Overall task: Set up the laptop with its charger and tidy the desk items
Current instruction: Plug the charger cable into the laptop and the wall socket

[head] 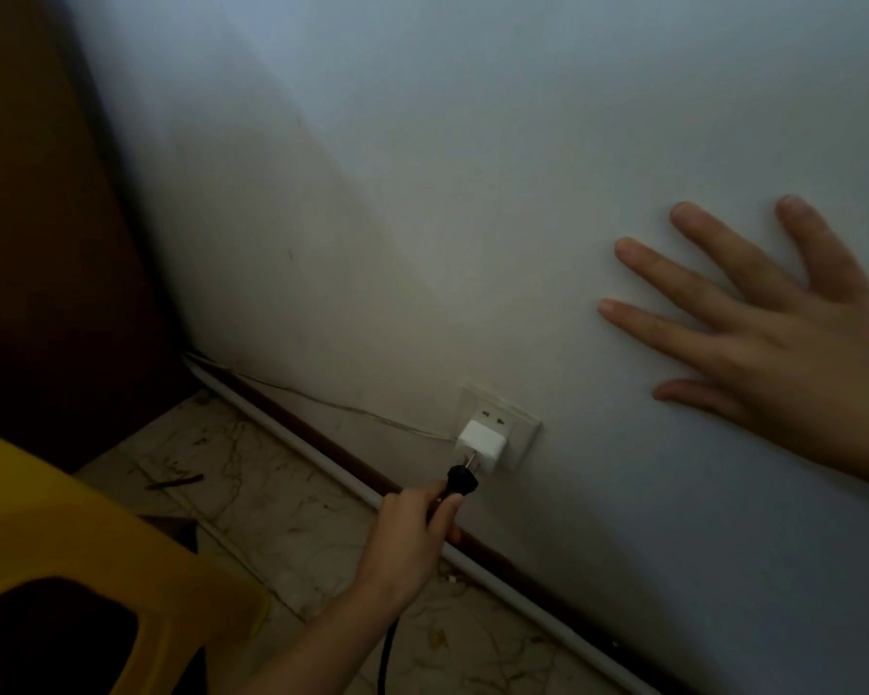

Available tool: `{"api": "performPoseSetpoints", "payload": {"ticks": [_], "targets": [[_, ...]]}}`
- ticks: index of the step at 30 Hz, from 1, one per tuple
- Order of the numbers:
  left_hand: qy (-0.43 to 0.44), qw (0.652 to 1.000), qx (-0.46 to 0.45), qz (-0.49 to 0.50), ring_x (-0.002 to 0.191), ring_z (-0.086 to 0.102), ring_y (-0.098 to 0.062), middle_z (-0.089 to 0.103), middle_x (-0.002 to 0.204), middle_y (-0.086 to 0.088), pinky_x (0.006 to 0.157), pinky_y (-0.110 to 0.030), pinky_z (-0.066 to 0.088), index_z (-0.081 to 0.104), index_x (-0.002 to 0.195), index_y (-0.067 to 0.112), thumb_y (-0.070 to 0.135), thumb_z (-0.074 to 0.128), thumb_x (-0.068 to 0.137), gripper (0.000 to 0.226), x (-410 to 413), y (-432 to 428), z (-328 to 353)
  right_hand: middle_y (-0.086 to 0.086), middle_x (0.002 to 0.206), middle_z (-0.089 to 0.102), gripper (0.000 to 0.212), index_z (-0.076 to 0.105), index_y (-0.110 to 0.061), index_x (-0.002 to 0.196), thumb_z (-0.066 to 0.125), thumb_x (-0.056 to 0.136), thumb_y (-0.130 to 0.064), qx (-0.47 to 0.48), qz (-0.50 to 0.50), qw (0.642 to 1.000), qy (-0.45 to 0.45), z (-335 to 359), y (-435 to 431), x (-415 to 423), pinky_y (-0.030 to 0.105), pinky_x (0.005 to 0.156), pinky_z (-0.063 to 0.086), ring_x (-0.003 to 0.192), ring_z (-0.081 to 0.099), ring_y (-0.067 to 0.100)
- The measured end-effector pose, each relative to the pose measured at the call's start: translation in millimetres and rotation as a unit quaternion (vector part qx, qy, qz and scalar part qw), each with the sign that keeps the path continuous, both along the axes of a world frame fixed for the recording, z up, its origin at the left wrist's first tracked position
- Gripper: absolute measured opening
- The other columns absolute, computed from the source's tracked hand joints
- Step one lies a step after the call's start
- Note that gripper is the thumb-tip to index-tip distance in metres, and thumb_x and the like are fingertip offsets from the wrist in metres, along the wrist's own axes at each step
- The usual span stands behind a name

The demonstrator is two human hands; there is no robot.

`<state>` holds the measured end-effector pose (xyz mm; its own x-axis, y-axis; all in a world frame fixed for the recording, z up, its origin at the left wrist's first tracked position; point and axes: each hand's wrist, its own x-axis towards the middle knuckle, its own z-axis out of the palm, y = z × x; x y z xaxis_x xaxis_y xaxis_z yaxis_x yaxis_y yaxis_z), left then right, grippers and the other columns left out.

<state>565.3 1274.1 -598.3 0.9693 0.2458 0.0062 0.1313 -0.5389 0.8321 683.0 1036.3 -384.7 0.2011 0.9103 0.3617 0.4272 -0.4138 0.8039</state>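
Clenching the charger plug [461, 480], the left grip [412, 529] aims its prongs at the socket [505, 417] just ahead, beside a white adapter [481, 443]; in the dim light they seem not yet seated. The right grip [773, 338] lies released, flat on the wall [472, 193]. Plugging in looks unfinished, and the tidying presumably follows.
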Motion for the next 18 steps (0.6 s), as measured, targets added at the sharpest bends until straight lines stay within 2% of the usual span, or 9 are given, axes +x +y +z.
{"api": "performPoseSetpoints", "payload": {"ticks": [2, 6, 9, 13, 15, 18], "targets": [[0.001, 1.0, 0.006, 0.0, 0.059, 0.059, 0.006, 0.066, 0.065, 0.011, 0.052, -0.009, 0.038, 0.066, 0.092, 0.027, 0.034, 0.047, 0.095, 0.021, 0.2, 0.4, -0.3, 0.009, 0.161, 0.022, 0.073, 0.04, -0.021, 0.147, 0.055, 0.081, -0.048, 0.002, 0.002, 1.0, 0.003, -0.5, 0.6, -0.2, 0.054, 0.119, -0.001, 0.149, 0.014, 0.033], [0.011, 1.0, 0.019, 0.001, 0.064, 0.062, -0.002, 0.066, 0.066, 0.01, 0.065, -0.022, 0.052, 0.065, 0.086, 0.024, 0.034, 0.046, 0.096, 0.024, 1.8, 1.3, 0.9, 0.009, 0.161, 0.021, 0.072, 0.04, -0.02, 0.146, 0.055, 0.081, -0.048, 0.006, 0.006, 1.0, 0.009, -0.4, 0.4, 0.6, 0.054, 0.118, -0.002, 0.149, 0.013, 0.033], [0.012, 1.0, 0.017, 0.0, 0.062, 0.062, -0.005, 0.065, 0.065, 0.008, 0.065, -0.027, 0.054, 0.061, 0.078, 0.026, 0.034, 0.045, 0.096, 0.026, 1.6, 0.3, 2.4, 0.009, 0.161, 0.022, 0.072, 0.042, -0.02, 0.146, 0.055, 0.081, -0.048, 0.01, 0.007, 1.0, 0.016, -0.9, 0.2, 1.0, 0.054, 0.118, -0.003, 0.149, 0.014, 0.033], [0.023, 1.0, 0.015, 0.005, 0.061, 0.061, -0.012, 0.065, 0.067, 0.001, 0.055, -0.027, 0.048, 0.059, 0.077, 0.024, 0.034, 0.043, 0.097, 0.027, 3.6, 0.1, 5.1, 0.008, 0.161, 0.021, 0.071, 0.042, -0.021, 0.146, 0.054, 0.082, -0.049, 0.012, 0.011, 1.0, 0.019, -2.0, 0.8, 0.1, 0.054, 0.118, -0.003, 0.149, 0.014, 0.033], [0.019, 0.998, 0.052, -0.001, 0.057, 0.056, -0.012, 0.061, 0.067, 0.002, 0.049, -0.025, 0.042, 0.062, 0.085, 0.02, 0.034, 0.042, 0.097, 0.027, 4.6, 0.9, 6.1, 0.008, 0.161, 0.021, 0.071, 0.042, -0.021, 0.145, 0.054, 0.081, -0.049, 0.016, 0.01, 0.999, 0.027, -2.0, 0.9, -0.1, 0.054, 0.117, -0.003, 0.149, 0.014, 0.033], [0.013, 0.992, 0.124, -0.015, 0.054, 0.05, -0.01, 0.057, 0.067, 0.003, 0.047, -0.023, 0.035, 0.062, 0.097, 0.019, 0.036, 0.038, 0.098, 0.029, 4.6, 3.1, 7.2, 0.008, 0.161, 0.021, 0.072, 0.042, -0.021, 0.145, 0.054, 0.08, -0.049, 0.018, 0.009, 0.999, 0.034, -2.0, 0.5, -0.1, 0.055, 0.117, -0.003, 0.149, 0.014, 0.033]]}}
